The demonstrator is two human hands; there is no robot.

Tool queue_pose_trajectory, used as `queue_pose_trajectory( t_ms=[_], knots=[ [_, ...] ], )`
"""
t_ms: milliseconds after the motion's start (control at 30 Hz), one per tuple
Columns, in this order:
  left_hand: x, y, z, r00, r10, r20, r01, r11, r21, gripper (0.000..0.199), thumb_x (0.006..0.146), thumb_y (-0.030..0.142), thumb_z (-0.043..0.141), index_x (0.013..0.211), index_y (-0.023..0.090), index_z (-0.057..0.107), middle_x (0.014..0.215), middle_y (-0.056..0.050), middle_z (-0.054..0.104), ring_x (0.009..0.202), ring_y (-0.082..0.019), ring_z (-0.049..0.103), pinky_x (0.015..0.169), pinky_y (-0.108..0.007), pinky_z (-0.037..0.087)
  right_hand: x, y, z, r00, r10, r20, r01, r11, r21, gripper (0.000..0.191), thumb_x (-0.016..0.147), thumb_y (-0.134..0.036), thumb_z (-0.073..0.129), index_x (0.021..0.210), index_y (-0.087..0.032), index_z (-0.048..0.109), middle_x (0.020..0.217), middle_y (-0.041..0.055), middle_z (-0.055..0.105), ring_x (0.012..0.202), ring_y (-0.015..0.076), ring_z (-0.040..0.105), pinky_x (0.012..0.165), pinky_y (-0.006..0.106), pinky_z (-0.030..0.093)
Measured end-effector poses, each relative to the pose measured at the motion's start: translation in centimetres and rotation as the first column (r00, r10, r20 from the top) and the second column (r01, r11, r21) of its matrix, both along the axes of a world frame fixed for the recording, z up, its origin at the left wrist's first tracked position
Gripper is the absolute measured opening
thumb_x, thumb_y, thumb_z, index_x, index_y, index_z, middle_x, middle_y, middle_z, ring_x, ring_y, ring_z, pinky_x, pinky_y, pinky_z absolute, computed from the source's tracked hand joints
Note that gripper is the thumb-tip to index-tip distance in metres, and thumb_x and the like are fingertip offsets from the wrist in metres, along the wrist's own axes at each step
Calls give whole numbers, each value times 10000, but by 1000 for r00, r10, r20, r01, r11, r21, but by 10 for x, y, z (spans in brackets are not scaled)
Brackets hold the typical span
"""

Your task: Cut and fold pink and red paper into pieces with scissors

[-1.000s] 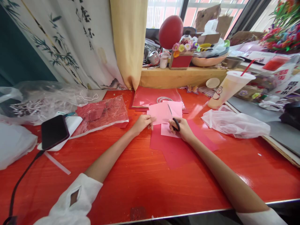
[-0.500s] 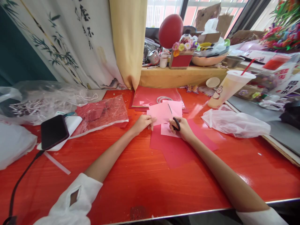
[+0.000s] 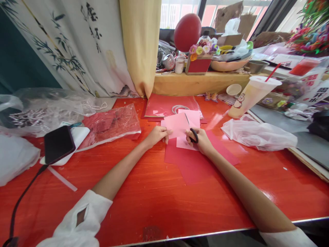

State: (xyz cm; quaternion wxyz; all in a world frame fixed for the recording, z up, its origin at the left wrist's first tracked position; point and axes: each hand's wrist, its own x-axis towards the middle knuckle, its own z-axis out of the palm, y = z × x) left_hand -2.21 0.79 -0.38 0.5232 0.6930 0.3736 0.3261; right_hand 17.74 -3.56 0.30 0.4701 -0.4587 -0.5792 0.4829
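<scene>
My left hand (image 3: pixel 158 134) pinches the lower left corner of a pink paper sheet (image 3: pixel 176 125) above the table. In my right hand (image 3: pixel 199 140) are scissors with black handles (image 3: pixel 194 136), their blades at the right edge of that sheet. Further pink paper (image 3: pixel 194 118) lies behind and under the held sheet. Beneath both hands, red paper sheets (image 3: pixel 195 166) are spread on the red table (image 3: pixel 138 192). Silvery rings (image 3: pixel 177 109) rest on a clear packet of red paper (image 3: pixel 161 103) just beyond.
On the left lie a phone (image 3: pixel 58 144) with a cable, a bag of red paper (image 3: pixel 115 125) and plastic bags. To the right are a tilted drink cup (image 3: pixel 250 97) and a crumpled clear bag (image 3: pixel 259 134). A cluttered sill (image 3: pixel 195 83) runs behind.
The held pink sheet has shifted and tilted slightly at the scissor blades. Both hands keep nearly the same place and grip.
</scene>
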Motion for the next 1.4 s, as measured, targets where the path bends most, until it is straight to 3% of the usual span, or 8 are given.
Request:
queue_pose_trajectory(
  t_ms=[600,767,900,933,1000,1067,1100,1400],
  knots=[
    [0,1,-2,999,-45,8,45,999,-22,416,766,440,549,483,135,544,428,-15,564,438,-81,477,519,-217,380,0,1,-4,999,-28,-21,28,999,-24,400,744,-511,590,581,-183,429,411,-34,480,341,68,383,386,223,289],
    [0,0,-1,999,-36,-1,36,999,-28,418,748,465,559,489,138,533,431,-12,565,443,-83,480,518,-217,378,-1,2,-4,997,-76,21,77,997,-13,402,739,-526,585,599,-186,422,404,-43,449,338,69,373,374,215,268],
    [0,1,-2,1000,9,21,-9,1000,-20,405,752,471,549,518,143,511,419,12,534,415,-72,454,474,-205,335,21,11,1,979,-170,115,168,985,28,372,745,-538,561,726,-169,516,494,-27,502,384,88,440,424,220,331],
    [0,2,-2,999,25,32,-24,1000,-17,406,758,473,540,523,144,503,416,18,524,406,-68,445,462,-202,324,30,15,2,935,-255,245,248,967,61,391,749,-547,544,821,-163,545,554,-10,545,414,99,473,451,228,358],
    [0,3,-2,998,47,52,-46,999,-20,417,774,481,515,527,146,490,415,21,511,392,-65,434,446,-201,315,49,20,4,731,-408,546,403,905,137,517,742,-534,545,1081,-146,492,721,42,623,547,152,568,527,255,408],
    [0,3,-2,996,58,64,-56,998,-29,428,787,490,489,532,146,487,423,16,514,383,-67,433,433,-204,315,65,22,4,449,-399,799,420,884,206,621,754,-487,531,1221,-105,389,882,102,638,738,206,607,597,273,424],
    [0,4,-3,996,62,69,-60,998,-34,428,791,493,482,540,145,488,432,13,520,381,-68,434,427,-205,315,70,23,4,391,-379,839,407,888,211,619,746,-457,542,1226,-96,393,929,124,632,795,226,604,617,280,423],
    [1,5,-2,989,80,128,-76,997,-33,326,773,456,530,705,137,534,530,14,569,377,-52,421,408,-191,299,61,9,8,184,-302,935,279,928,245,369,780,-329,515,1099,-153,573,1034,185,587,1003,338,517,772,396,376]
  ],
)
